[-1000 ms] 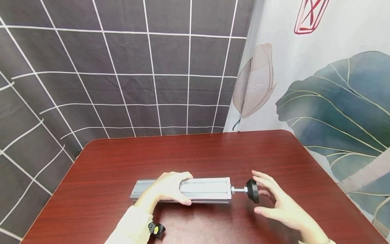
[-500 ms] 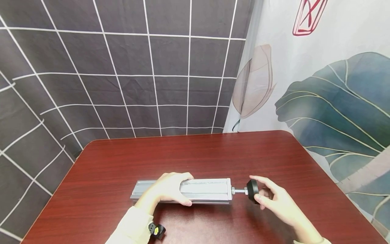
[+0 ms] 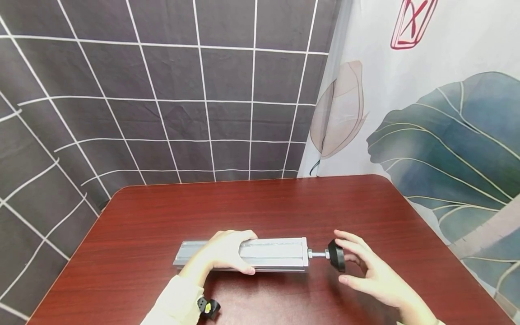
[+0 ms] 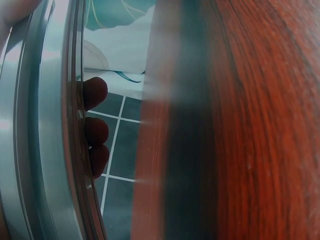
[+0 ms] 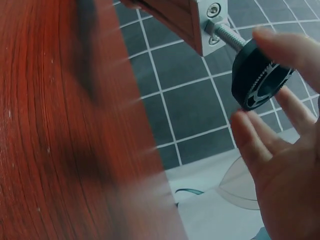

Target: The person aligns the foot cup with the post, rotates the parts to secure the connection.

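An aluminium profile (image 3: 280,251) lies lengthwise across the head view, raised off the tabletop. My left hand (image 3: 225,249) grips it near the middle, thumb on the near side; in the left wrist view fingertips (image 4: 96,95) curl round its other side. From the profile's right end plate sticks a threaded rod (image 3: 318,254) with nuts, carrying a black levelling foot (image 3: 336,255). Around that foot my right hand (image 3: 373,271) is spread, fingers and thumb loosely bent. In the right wrist view the levelling foot (image 5: 255,75) shows its ribbed, hollow underside, with the fingertips right at its rim.
A red-brown wooden table (image 3: 243,203) fills the space under the hands. Behind it hangs a dark grey cloth with a white grid (image 3: 227,117), and to the right a white curtain (image 3: 378,90) with leaf prints. A small black wrist device (image 3: 209,308) sits by the left sleeve.
Half a second ago my right fingers and thumb had closed on the levelling foot; now they are spread off it again, much as one second ago. The left hand and profile have stayed put.
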### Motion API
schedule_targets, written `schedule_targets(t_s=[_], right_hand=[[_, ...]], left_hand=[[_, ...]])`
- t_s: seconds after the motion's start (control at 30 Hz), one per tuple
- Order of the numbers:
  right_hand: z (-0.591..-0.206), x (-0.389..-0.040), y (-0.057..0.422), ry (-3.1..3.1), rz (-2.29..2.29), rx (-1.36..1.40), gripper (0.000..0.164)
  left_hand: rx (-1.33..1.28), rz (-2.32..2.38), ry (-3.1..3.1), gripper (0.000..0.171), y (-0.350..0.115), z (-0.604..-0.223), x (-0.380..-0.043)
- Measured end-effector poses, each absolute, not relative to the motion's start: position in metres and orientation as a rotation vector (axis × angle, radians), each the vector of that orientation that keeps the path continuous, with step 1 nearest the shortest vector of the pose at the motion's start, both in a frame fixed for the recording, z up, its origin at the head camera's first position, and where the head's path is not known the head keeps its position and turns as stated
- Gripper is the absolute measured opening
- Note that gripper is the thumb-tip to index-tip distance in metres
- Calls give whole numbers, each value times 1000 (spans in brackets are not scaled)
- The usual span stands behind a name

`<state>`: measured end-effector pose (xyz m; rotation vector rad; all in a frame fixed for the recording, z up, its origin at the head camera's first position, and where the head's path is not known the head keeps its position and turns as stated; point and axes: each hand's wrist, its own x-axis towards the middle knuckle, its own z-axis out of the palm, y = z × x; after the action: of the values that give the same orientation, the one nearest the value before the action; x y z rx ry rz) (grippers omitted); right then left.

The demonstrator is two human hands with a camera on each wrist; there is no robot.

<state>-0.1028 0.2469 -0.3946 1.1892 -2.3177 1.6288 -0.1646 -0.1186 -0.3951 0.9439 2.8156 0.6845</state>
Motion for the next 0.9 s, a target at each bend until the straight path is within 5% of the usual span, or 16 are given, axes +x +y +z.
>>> schedule_targets(t_s=[0.43,0.57,0.77,0.9], right_hand=[[-392,-100,240,-2506,1539,749,54],[-392,-99,242,-2528,1561,755,55],[-394,-98,250,-2478,1587,956,86],[-395,-102,249,-2337,1628,1171,78]], left_hand=[[953,677,2823,66,-116,-396,-165],[960,673,2826,66,-116,-396,-165],[959,687,2823,66,-115,-397,-166],[957,683,2831,67,-118,-398,-167]])
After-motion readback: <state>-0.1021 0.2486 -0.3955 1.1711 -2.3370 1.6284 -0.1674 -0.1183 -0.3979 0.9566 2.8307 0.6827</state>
